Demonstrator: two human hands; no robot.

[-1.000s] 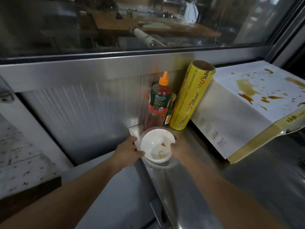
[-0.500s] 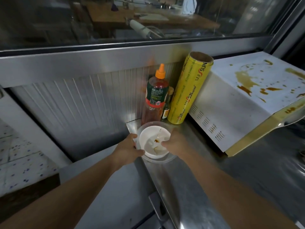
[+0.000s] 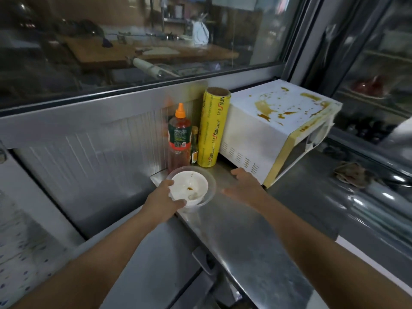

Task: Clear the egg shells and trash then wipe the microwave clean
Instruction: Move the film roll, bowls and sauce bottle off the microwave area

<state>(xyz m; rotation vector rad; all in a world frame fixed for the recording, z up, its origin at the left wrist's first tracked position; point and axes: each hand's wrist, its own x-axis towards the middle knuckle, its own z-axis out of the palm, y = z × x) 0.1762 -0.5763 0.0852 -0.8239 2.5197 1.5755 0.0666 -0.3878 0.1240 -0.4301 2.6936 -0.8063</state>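
A white bowl (image 3: 189, 186) with brown drips and bits of residue sits inside a clear plastic container (image 3: 211, 190) at the left end of the steel counter (image 3: 245, 241). My left hand (image 3: 163, 200) grips the bowl's near-left rim. My right hand (image 3: 244, 186) hovers open just right of the container, fingers spread, apart from it. The white microwave (image 3: 274, 130) stands to the right, its top splashed with yellow-brown stains.
A red sauce bottle (image 3: 179, 137) with an orange cap, a small dark bottle (image 3: 194, 150) and a yellow cling-film roll (image 3: 213, 128) stand against the back wall behind the bowl. A crumpled brown cloth (image 3: 352, 175) lies on the counter at the right. A glass window runs above.
My right hand has let go of the bowl's right side and moved off to the right, opening. My left hand keeps its hold. The view has pulled back, showing the whole microwave.
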